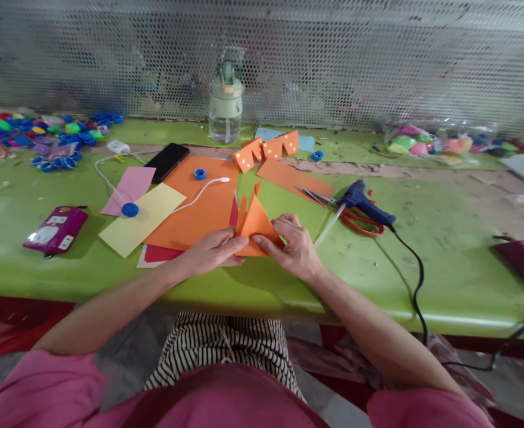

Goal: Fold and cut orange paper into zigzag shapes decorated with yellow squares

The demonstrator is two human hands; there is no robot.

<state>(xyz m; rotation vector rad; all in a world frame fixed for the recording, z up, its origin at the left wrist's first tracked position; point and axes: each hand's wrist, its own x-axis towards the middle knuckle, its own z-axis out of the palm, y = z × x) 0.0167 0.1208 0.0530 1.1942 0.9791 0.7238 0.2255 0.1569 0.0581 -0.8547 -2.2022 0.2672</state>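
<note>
An orange piece of folded paper (256,221) stands in pointed folds near the table's front edge. My left hand (219,248) pinches its lower left side between thumb and fingers. On its lower right side my right hand (294,245) is closed, the thumb pressed on the paper and the fingers behind it. Just left of my hands lies a flat orange sheet (190,208) over red and pale sheets. Behind the folded piece are orange zigzag pieces with pale dots (280,146) and an orange strip (295,178).
A blue glue gun (364,202) and red-handled scissors (364,227) lie at the right. A water bottle (226,107) stands at the back. Leftward are a black phone (169,161), a yellow sheet (142,220), a purple power socket (56,229) and coloured caps (47,135).
</note>
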